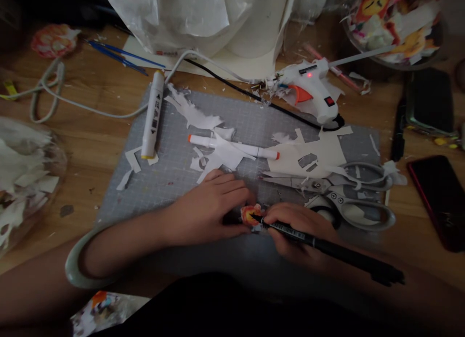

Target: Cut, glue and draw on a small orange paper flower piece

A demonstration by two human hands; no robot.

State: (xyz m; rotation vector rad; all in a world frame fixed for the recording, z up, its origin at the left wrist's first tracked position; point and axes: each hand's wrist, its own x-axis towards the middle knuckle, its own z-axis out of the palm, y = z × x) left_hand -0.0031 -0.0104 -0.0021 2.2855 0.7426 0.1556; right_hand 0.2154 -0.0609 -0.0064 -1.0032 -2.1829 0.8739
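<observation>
My right hand (300,230) is closed round a black pen (319,245), whose tip rests on a small orange and yellow paper piece (250,214). My left hand (209,208) steadies that piece from the left, its thumb and fingers bent against the edge. Both hands are low over a grey cutting mat (160,182). Just beyond them, a white marker with orange ends (267,152) lies partly under white paper scraps (221,155). Large grey-handled scissors (337,194) lie beyond my right hand, next to a cut sheet of paper (319,152).
A white glue gun (308,89) with a lit red light rests at the back, its cable (232,87) crossing the mat. A thick marker (153,114) lies left. At right are a phone (441,201) and a tub of coloured scraps (397,26); a scrap bag (25,182) sits left.
</observation>
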